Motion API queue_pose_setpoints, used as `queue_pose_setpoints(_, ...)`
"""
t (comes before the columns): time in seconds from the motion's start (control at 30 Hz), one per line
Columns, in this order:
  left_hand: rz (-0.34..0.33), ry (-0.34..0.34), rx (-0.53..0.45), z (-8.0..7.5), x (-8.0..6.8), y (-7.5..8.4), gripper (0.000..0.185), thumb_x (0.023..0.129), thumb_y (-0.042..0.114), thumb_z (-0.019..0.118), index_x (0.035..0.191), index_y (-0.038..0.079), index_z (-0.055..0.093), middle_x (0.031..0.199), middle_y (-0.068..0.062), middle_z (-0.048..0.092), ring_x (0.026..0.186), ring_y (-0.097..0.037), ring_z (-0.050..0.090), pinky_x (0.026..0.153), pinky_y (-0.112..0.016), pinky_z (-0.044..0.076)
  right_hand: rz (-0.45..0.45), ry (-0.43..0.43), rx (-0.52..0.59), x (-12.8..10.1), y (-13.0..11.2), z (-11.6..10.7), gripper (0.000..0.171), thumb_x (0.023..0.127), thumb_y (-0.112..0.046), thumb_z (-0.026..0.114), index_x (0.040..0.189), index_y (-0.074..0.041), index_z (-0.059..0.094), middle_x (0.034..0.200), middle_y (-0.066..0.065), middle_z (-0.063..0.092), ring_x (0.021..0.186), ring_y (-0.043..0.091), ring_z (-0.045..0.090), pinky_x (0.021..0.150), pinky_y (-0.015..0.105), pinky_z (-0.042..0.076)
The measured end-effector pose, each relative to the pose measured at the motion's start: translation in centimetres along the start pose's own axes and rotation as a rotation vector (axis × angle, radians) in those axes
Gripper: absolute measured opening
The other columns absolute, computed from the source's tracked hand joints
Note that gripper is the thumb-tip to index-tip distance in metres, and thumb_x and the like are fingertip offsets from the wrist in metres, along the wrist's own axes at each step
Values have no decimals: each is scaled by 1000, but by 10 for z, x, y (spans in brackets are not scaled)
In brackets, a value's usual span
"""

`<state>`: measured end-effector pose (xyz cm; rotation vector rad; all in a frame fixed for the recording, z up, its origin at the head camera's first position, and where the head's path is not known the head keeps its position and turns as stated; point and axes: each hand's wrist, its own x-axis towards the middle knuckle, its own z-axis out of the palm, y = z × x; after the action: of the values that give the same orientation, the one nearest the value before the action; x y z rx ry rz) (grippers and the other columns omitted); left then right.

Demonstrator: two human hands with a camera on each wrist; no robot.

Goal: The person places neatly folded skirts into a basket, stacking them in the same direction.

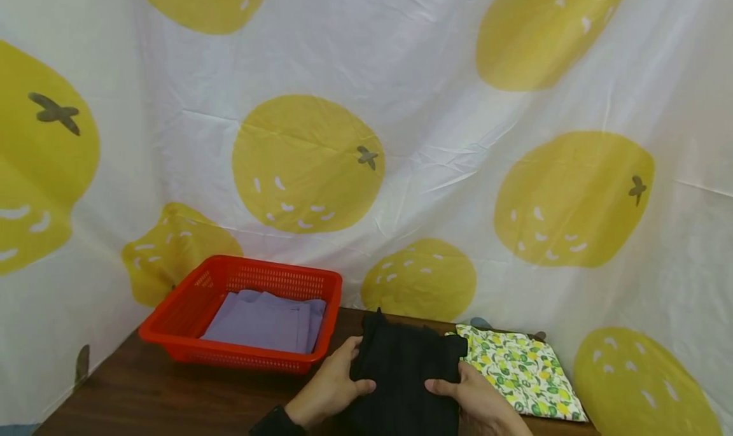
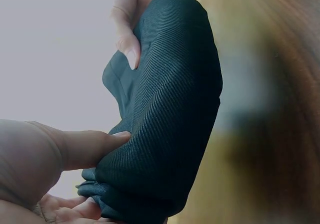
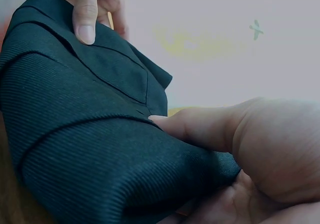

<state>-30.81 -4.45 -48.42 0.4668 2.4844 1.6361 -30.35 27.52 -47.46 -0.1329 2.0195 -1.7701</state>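
The black ribbed cloth point(image 1: 403, 375) lies between both hands, long axis toward 12 o'clock, left hand point(image 1: 329, 388) pinching its 9 o'clock edge, right hand point(image 1: 475, 401) pinching its 3 o'clock edge.

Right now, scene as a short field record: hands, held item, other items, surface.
left hand: grips the left edge of the black garment, thumb on top
right hand: grips its right edge, thumb on top
black garment: ribbed, folded
red basket: holds folded purple cloth
lemon-print cloth: flat, right of the garment
wooden table: bears all

Dark wood table point(image 1: 143, 394) w/ red basket point(image 1: 189, 321), black garment point(image 1: 403, 372), lemon-print cloth point(image 1: 518, 372).
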Motion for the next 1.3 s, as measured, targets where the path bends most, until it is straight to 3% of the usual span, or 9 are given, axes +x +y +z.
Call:
queue_pose_setpoints(0.23,56,33,29,-20,-4,19,90,101,12,92,174,0,43,169,-37,57,159,-57,54,126,-78,46,-69,7,-35,2,-24,8,76,114,-18,77,171,6,32,163,22,65,128,25,81,106,44,69)
queue_pose_setpoints(0.4,66,63,41,-40,-4,30,91,101,12,92,176,1,42,173,-35,53,163,-57,51,129,-76,44,-110,-4,-20,10,-40,19,74,115,-17,76,170,6,33,162,23,66,129,26,81,106,43,69)
queue_pose_setpoints(0.7,57,147,98,-86,-2,32,86,103,8,88,175,-1,42,174,-33,53,162,-58,51,131,-74,43,-174,-8,-4,43,-72,53,77,115,-19,76,176,1,33,173,29,55,140,34,77,112,47,68)
queue_pose_setpoints(0.9,52,168,128,-115,-1,25,84,106,8,85,177,-2,39,178,-34,48,166,-60,45,132,-75,43,-197,-33,13,67,-86,73,74,116,-18,74,178,-5,36,179,25,50,153,38,68,120,48,63)
queue_pose_setpoints(1.07,25,197,159,-141,2,15,85,107,8,84,177,-1,38,178,-35,48,166,-60,44,131,-76,44,-208,-49,3,90,-98,93,69,116,-19,73,176,-5,42,176,21,55,152,35,68,123,49,60)
queue_pose_setpoints(1.17,42,207,170,-160,5,3,85,106,13,86,176,-1,39,175,-37,51,162,-60,50,129,-76,46,-215,-65,0,105,-104,105,62,118,-19,71,173,-5,47,173,18,59,146,28,71,121,45,61)
queue_pose_setpoints(1.3,75,238,256,-188,13,-21,84,105,21,89,173,-2,44,168,-37,58,151,-57,60,123,-71,53,-220,-95,51,125,-110,123,58,116,-12,68,170,-3,47,173,16,57,143,22,67,122,42,58)
